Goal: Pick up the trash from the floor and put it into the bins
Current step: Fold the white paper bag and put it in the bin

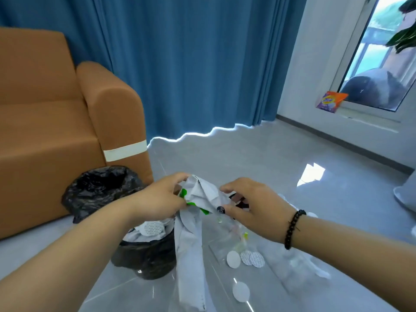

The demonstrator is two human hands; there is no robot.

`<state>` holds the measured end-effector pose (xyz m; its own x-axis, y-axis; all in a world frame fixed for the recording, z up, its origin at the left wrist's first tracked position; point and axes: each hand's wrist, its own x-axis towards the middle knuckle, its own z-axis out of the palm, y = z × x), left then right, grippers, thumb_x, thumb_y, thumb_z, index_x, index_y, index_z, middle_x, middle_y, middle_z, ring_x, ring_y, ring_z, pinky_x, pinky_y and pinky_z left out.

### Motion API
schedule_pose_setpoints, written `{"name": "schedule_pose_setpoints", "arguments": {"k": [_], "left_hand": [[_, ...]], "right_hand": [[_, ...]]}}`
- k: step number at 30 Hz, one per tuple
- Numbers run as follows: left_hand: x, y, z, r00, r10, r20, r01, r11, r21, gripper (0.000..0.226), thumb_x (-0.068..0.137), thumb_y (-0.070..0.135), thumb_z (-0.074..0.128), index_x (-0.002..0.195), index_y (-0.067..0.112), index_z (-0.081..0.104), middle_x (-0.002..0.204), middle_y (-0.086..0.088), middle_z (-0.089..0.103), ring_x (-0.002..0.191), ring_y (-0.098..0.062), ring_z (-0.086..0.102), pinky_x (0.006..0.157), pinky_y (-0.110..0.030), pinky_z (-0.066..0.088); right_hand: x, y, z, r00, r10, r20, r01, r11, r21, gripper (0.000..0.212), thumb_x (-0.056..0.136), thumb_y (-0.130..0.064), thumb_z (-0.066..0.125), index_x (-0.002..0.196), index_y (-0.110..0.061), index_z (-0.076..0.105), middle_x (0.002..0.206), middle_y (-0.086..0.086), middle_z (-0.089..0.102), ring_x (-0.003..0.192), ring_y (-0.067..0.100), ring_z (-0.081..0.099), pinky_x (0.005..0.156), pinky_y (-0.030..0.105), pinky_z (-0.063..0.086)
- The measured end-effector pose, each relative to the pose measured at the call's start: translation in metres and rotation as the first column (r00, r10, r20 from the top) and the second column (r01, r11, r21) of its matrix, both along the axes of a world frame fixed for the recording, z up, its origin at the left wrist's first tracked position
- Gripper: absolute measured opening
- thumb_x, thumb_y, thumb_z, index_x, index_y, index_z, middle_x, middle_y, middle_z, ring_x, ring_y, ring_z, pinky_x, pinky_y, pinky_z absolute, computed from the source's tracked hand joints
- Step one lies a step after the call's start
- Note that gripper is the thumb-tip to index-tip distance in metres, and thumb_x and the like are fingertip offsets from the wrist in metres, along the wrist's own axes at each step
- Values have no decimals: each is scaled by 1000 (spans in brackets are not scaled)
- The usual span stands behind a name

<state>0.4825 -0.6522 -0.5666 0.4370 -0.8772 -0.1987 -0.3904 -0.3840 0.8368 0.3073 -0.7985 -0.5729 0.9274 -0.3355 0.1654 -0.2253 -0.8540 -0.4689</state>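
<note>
Head view: our left hand [165, 197] and right hand [252, 204] both pinch a crumpled grey plastic mailing bag [202, 197]. Left of that grip stand two black-lined bins [101, 188]; below right lie four white round pads [233, 258].

2 bare forearms in view, no sleeves showing up to frame edge. Left hand [163, 199]: no ring, no watch, wrist bare. Right hand [252, 203]: no ring visible; 1 bracelet [292, 229] just behind hand at wrist, made of small round black beads on single strand, glossy, fitting snug, 1 short dark thread end sticking out beside beads. Fingernails short and unpainted where visible.
</note>
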Motion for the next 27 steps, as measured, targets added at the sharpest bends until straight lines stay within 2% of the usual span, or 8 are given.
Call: {"name": "schedule_pose_setpoints", "arguments": {"k": [5,8,11,13,16,18,22,27], "left_hand": [[-48,-5,9,984,5,-176,-39,981,-188,35,89,3,62,113,28,61,93,7,74,79,-1,70,59,-12,49],[-66,-6,14,978,-1,-211,-50,971,-233,39,91,2,60,121,27,59,107,3,73,100,-22,69,78,-31,56],[-76,-6,18,971,-29,-235,-37,961,-274,41,92,1,58,125,27,57,111,1,72,111,-39,60,98,-56,43],[-80,-7,19,969,-54,-240,-13,963,-268,42,91,0,59,126,24,56,112,0,72,110,-35,61,96,-53,46],[-86,-9,18,963,-111,-246,46,966,-254,48,87,-6,60,127,19,55,114,1,71,106,-18,67,87,-32,56],[-87,-10,16,952,-145,-270,76,965,-251,50,84,-7,64,126,20,56,115,1,70,107,-17,67,88,-32,56],[-85,-9,13,909,-180,-377,106,972,-208,45,77,26,76,119,26,62,116,-4,69,107,-24,67,90,-44,54],[-87,-4,6,859,-71,-506,-23,984,-178,44,87,47,59,120,17,63,117,-13,68,109,-33,65,96,-54,49]], "right_hand": [[-44,-5,7,982,37,185,-6,986,-165,48,82,-60,44,118,-30,54,104,-25,47,92,1,53,82,28,50],[-53,-11,11,958,59,282,-13,987,-163,51,82,-58,46,126,-34,47,116,-25,48,102,0,53,84,17,48],[-56,-15,12,951,106,291,-56,983,-173,56,86,-55,44,136,-31,41,125,-20,50,109,-3,50,90,14,42],[-58,-17,12,945,128,302,-74,980,-183,52,89,-51,43,135,-28,44,124,-15,56,107,1,55,89,19,45],[-63,-20,12,932,151,331,-85,975,-204,44,92,-47,41,128,-24,54,118,-10,64,102,9,62,84,29,52],[-63,-22,12,928,164,334,-88,969,-229,41,93,-44,41,123,-23,58,111,-7,67,97,12,65,79,33,54],[-60,-19,7,880,237,412,-71,922,-380,30,92,-31,48,111,-16,64,91,-3,71,76,17,66,60,32,54],[-54,-13,1,831,353,430,-51,818,-573,27,95,-23,48,106,-8,66,74,4,68,54,26,62,40,32,48]]}}
